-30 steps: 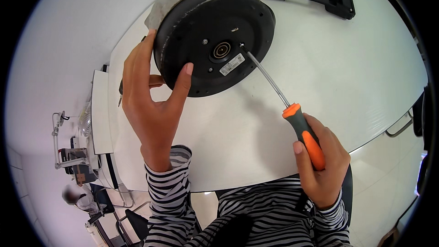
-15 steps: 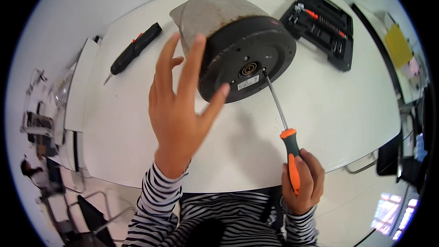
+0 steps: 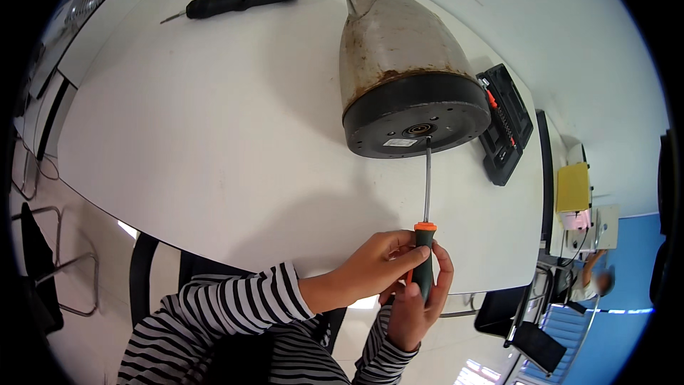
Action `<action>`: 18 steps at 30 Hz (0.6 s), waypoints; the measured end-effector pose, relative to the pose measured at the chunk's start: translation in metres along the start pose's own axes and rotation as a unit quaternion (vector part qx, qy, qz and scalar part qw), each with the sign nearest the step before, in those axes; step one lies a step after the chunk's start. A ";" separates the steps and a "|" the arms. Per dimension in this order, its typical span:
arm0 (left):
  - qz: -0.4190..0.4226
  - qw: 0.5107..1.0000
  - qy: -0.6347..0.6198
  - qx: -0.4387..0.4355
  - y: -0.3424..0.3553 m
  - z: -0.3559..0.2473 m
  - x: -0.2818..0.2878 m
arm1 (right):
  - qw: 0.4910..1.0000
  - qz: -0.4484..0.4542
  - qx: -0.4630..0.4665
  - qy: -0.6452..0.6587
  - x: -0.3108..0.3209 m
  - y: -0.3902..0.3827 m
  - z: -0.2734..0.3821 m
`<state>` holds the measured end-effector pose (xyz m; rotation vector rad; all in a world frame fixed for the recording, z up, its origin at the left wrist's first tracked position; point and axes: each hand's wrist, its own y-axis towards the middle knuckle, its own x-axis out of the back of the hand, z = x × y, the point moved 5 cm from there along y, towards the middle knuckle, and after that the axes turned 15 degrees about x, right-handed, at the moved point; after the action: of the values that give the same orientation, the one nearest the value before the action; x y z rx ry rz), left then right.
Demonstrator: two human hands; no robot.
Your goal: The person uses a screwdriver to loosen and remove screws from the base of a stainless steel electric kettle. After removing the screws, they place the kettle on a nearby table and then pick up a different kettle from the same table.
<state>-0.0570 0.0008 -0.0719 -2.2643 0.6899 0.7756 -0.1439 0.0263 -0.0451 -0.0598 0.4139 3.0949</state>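
An electric kettle (image 3: pixel 402 43) with a stained, rust-marked metal body lies on its side, its round black base (image 3: pixel 370 125) facing me. The tip of a screwdriver (image 3: pixel 427 178) meets the base at a hole beside the brass-coloured centre connector. My right hand (image 3: pixel 420 310) is wrapped round the lower end of the dark green and orange handle. Higher up that same handle, below its orange collar, the fingers of my left hand (image 3: pixel 381 260) are closed on it. Whether a screw sits under the tip is too small to make out.
On the white table (image 3: pixel 178 128), a black power screwdriver (image 3: pixel 242 1) with a red switch lies at the far left. An open black bit case (image 3: pixel 506 125) stands right of the kettle. Black chairs (image 3: pixel 506 310) are beyond the table's edge, and a person (image 3: pixel 588 281) is at the far right.
My left hand has left the kettle's side and now grips the screwdriver handle together with my right hand. The screwdriver stands more upright in view. The whole view has turned.
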 end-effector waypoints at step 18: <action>-0.021 0.996 -0.091 -0.008 0.006 0.007 0.004 | 0.977 -0.036 0.090 -0.188 0.011 -0.011 0.002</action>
<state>-0.0601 0.0006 -0.0811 -2.1814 0.5494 0.9561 -0.1543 0.0375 -0.0466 0.4929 0.6490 2.8858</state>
